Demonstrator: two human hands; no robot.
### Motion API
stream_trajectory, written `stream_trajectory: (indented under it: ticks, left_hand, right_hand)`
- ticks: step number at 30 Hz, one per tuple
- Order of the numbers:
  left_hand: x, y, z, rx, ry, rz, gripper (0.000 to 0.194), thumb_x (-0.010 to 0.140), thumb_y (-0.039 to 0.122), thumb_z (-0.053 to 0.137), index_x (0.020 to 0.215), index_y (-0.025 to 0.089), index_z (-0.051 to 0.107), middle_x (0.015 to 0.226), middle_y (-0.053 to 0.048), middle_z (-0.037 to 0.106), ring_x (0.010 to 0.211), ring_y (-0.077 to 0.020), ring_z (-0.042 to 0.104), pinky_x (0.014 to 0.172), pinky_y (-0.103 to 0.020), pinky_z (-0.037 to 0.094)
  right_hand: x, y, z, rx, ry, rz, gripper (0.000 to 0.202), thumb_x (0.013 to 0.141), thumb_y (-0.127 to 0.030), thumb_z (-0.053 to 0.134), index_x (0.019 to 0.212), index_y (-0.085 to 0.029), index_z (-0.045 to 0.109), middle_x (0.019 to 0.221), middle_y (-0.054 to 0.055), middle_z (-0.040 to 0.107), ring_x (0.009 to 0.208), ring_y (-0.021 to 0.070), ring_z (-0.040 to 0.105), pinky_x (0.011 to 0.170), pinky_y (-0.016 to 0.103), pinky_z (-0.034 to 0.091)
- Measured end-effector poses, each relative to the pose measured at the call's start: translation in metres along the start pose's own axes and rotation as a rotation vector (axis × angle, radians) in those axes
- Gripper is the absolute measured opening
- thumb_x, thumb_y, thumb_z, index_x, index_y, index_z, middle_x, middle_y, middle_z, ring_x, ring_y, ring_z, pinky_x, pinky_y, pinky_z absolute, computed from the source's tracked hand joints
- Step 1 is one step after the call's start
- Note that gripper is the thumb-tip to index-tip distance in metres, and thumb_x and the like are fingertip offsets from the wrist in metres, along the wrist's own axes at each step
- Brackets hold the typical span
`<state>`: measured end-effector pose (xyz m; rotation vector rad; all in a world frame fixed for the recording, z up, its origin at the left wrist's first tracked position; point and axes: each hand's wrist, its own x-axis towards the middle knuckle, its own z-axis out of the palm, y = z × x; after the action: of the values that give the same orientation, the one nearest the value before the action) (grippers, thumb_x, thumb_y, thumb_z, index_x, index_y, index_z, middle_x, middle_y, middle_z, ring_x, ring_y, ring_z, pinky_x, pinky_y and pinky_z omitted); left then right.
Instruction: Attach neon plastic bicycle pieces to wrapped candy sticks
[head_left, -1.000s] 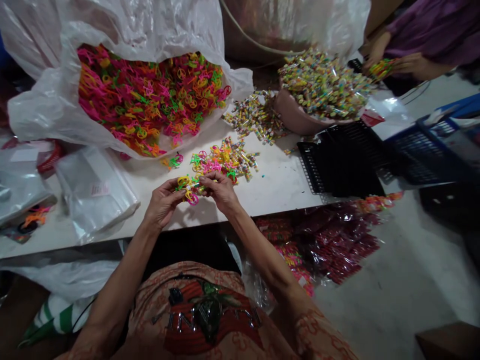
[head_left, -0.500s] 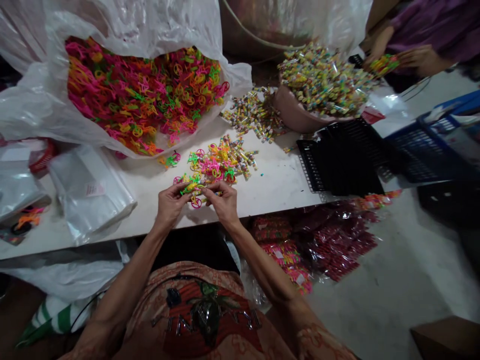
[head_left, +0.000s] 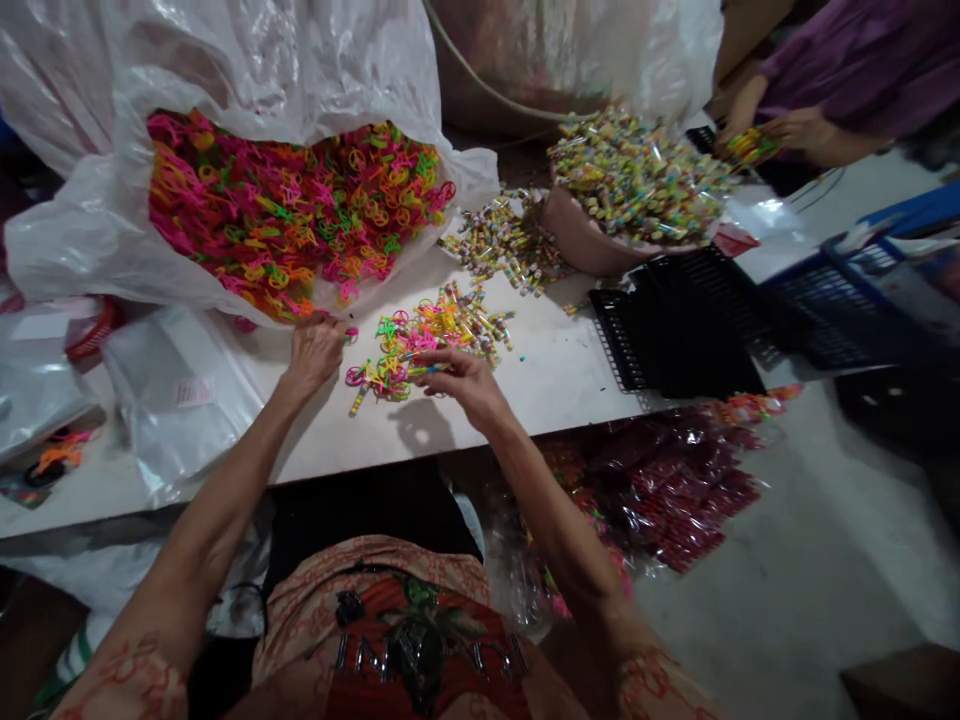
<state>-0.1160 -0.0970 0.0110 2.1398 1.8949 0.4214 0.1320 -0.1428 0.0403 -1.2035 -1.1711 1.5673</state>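
Observation:
My left hand [head_left: 316, 352] is at the lower edge of the plastic bag, fingers curled down over loose plastic pieces; what they hold is hidden. A pink piece [head_left: 351, 333] shows beside its fingertips. Over the near side of a small mixed pile, my right hand [head_left: 474, 388] pinches a slim yellow-and-blue tube [head_left: 426, 370], which looks like candy in clear wrap. That pile holds bright plastic pieces [head_left: 391, 335], some with ring shapes, and several wrapped tubes [head_left: 491, 325]. One yellow tube [head_left: 357, 402] lies at its near left edge.
A big clear bag [head_left: 90, 235] of colourful plastic pieces stands behind. A pink basin [head_left: 577, 240] heaped with tubes is at the back right, near black trays [head_left: 675, 320] and a blue basket [head_left: 840, 310]. Flat clear bags [head_left: 180, 400] lie left. Another person's hands [head_left: 802, 130] work at the far right.
My hands were together over the pile, holding a green-and-yellow piece. They have parted: the left moved left and up to the bag's edge, the right moved slightly right. That piece is no longer between them.

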Motion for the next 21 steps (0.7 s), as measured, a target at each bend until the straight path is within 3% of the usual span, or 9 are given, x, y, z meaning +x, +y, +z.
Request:
stream_trajectory:
  ticks: [3, 5, 8, 10, 13, 16, 19, 21]
  left_hand:
    - [-0.015, 0.008, 0.003, -0.289, 0.208, -0.173, 0.024, 0.073, 0.016, 0.054, 0.09, 0.016, 0.071, 0.094, -0.013, 0.071, 0.098, -0.0293, 0.063, 0.091, -0.044, 0.047]
    - [-0.033, 0.022, 0.003, -0.701, 0.281, -0.305, 0.022, 0.07, 0.025, 0.062, 0.088, 0.017, 0.071, 0.087, -0.007, 0.071, 0.084, -0.023, 0.065, 0.079, -0.037, 0.051]
    - [-0.06, 0.047, 0.0, -1.319, 0.086, -0.465, 0.03, 0.056, 0.032, 0.078, 0.08, 0.015, 0.07, 0.076, -0.004, 0.071, 0.069, -0.017, 0.064, 0.063, -0.029, 0.053]
    - [-0.071, 0.061, -0.003, -1.544, -0.062, -0.524, 0.034, 0.049, 0.028, 0.084, 0.078, 0.014, 0.071, 0.076, -0.005, 0.072, 0.067, -0.0159, 0.065, 0.061, -0.027, 0.053]
    - [-0.078, 0.071, -0.007, -1.671, -0.149, -0.57, 0.034, 0.048, 0.021, 0.086, 0.078, 0.014, 0.073, 0.076, -0.004, 0.072, 0.065, -0.0141, 0.065, 0.06, -0.025, 0.054]
    - [-0.08, 0.072, -0.008, -1.673, -0.196, -0.572, 0.032, 0.05, 0.02, 0.085, 0.079, 0.013, 0.073, 0.073, -0.004, 0.072, 0.06, -0.0134, 0.065, 0.055, -0.023, 0.054]
    - [-0.082, 0.072, -0.005, -1.654, -0.216, -0.564, 0.035, 0.051, 0.02, 0.085, 0.082, 0.012, 0.074, 0.075, -0.005, 0.074, 0.061, -0.015, 0.066, 0.054, -0.023, 0.055]
    - [-0.083, 0.073, -0.003, -1.665, -0.177, -0.591, 0.036, 0.049, 0.018, 0.086, 0.082, 0.013, 0.074, 0.076, -0.005, 0.074, 0.063, -0.0154, 0.067, 0.055, -0.023, 0.056]
  right_hand:
    - [-0.014, 0.014, 0.013, 0.121, 0.012, 0.082, 0.033, 0.056, -0.038, 0.082, 0.078, -0.017, 0.069, 0.06, -0.002, 0.065, 0.055, 0.0111, 0.062, 0.054, 0.023, 0.049]
    - [-0.015, 0.018, 0.018, 0.156, 0.081, 0.076, 0.031, 0.058, -0.039, 0.081, 0.076, -0.018, 0.067, 0.055, -0.004, 0.062, 0.05, 0.0099, 0.058, 0.05, 0.022, 0.045]
    - [-0.009, 0.015, 0.023, 0.196, 0.123, 0.037, 0.027, 0.06, -0.037, 0.079, 0.075, -0.019, 0.066, 0.056, -0.005, 0.062, 0.05, 0.0089, 0.056, 0.05, 0.022, 0.044]
    - [-0.005, 0.013, 0.025, 0.21, 0.072, 0.03, 0.025, 0.06, -0.036, 0.079, 0.074, -0.019, 0.066, 0.057, -0.005, 0.061, 0.051, 0.0086, 0.056, 0.052, 0.023, 0.045]
    - [-0.005, 0.012, 0.027, 0.163, -0.06, 0.048, 0.023, 0.06, -0.034, 0.077, 0.075, -0.019, 0.068, 0.059, -0.005, 0.062, 0.053, 0.0092, 0.056, 0.054, 0.023, 0.044]
    - [-0.01, 0.013, 0.024, -0.049, -0.16, -0.014, 0.016, 0.063, -0.028, 0.075, 0.075, -0.018, 0.069, 0.065, -0.003, 0.066, 0.06, 0.0103, 0.057, 0.06, 0.024, 0.045]
    - [-0.016, 0.011, 0.02, -0.42, -0.174, -0.127, 0.011, 0.065, -0.016, 0.071, 0.076, -0.019, 0.071, 0.069, -0.002, 0.066, 0.068, 0.0118, 0.058, 0.068, 0.026, 0.045]
    - [-0.017, 0.01, 0.018, -0.531, -0.144, -0.14, 0.024, 0.066, -0.012, 0.068, 0.088, -0.021, 0.073, 0.069, -0.004, 0.065, 0.066, 0.0108, 0.056, 0.066, 0.025, 0.044]
